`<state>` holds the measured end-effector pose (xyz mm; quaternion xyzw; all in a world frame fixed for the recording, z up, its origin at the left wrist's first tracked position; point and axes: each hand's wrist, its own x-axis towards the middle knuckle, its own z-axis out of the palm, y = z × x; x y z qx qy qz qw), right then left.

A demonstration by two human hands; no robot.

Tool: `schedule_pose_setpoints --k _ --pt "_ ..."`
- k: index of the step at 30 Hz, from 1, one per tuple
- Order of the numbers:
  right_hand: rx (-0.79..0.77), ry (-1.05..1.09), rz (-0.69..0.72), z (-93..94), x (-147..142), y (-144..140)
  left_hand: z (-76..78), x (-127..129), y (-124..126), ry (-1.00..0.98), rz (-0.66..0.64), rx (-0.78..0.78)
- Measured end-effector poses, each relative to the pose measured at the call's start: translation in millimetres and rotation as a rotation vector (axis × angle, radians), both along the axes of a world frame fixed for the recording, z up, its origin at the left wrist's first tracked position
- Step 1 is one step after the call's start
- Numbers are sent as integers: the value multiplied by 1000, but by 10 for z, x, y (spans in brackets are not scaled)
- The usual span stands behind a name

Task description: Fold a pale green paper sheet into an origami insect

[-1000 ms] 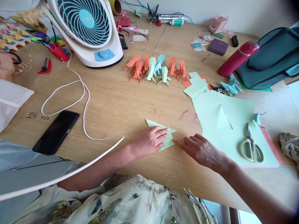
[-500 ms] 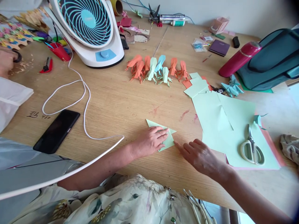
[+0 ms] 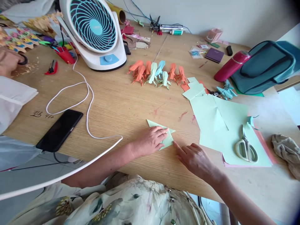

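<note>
A small pale green folded paper (image 3: 167, 141) lies on the table in front of me, its pointed corners showing. My left hand (image 3: 150, 141) rests on top, fingers flat across it and covering its middle. At the paper's right edge, the outstretched index finger of my right hand (image 3: 193, 159) touches or nearly touches the fold. That hand's other fingers are bent, with nothing seen in them. Pale green paper sheets (image 3: 208, 117) spread to the right, with white-handled scissors (image 3: 246, 150) on them. A row of folded paper figures (image 3: 153, 73) in orange, green and blue stands farther back.
A white fan (image 3: 100, 40) stands at the back left. A black phone (image 3: 59, 130) lies left, near a white cable (image 3: 90, 106). A red bottle (image 3: 232, 66) and teal bag (image 3: 262, 68) sit at right. Another person's hand (image 3: 10, 61) is at the left edge.
The view has shifted slightly, moving the fan, bag and scissors within the picture. Both hands stay at the paper, the right index finger still at its edge.
</note>
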<state>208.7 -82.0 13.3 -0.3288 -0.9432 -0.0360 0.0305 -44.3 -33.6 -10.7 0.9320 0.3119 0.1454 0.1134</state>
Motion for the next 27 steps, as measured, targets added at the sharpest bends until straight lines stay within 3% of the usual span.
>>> schedule_pose_setpoints --k 9,20,27 --pt "-72 29 -128 -32 -8 -108 50 -3 6 -46 5 -105" --pt "-31 83 -191 55 -138 -16 25 -9 -27 -19 16 -84" --pt "-87 90 -238 -69 -244 60 3 -48 -18 -21 -9 -78"
